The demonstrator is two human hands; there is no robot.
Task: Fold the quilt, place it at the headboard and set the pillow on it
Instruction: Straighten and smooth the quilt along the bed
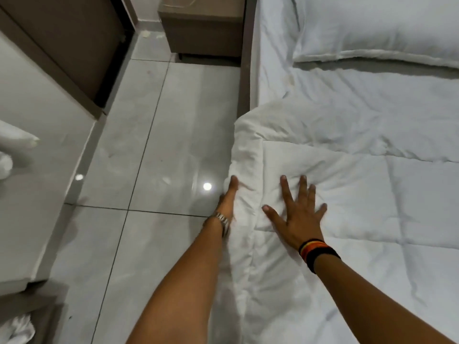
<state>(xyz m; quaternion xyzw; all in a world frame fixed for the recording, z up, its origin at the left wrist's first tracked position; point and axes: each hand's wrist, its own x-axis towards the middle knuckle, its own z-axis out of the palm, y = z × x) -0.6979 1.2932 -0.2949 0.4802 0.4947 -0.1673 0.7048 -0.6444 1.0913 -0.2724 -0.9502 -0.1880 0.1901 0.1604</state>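
The right hand point(299, 214) is pressing flat on the white quilt point(347, 207), fingers spread wide, palm down, its grip fully released and holding nothing. The left hand point(229, 197) is running along the quilt's hanging edge at the side of the bed, on the floor side of the right hand; its fingers are lying against the bunched fabric there, and whether the grip is closing on the cloth or only pushing at it cannot be told, since the fingertips are sinking into the folds.

The quilt is lying across the mattress, its near corner doubled and rumpled just beyond the left hand. It looks as though at least one fold is in, with a layered edge running across the bed beyond the right hand, but how many folds there are is not clear. The bare bed sheet point(335, 95) is showing between the quilt and the pillow point(377, 28), which is sitting at the far end of the bed, well apart from both hands and presumably toward the headboard, which is out of view. A bedside cabinet point(203, 33) is standing on the tiled floor point(154, 150) beyond the quilt's corner.

So the job is sitting in its early-to-middle stretch, by the look of it: smoothing and squaring is happening, while the quilt is not yet at the pillow end and the pillow is not resting on it. Further folding, the carry and the pillow are all left.
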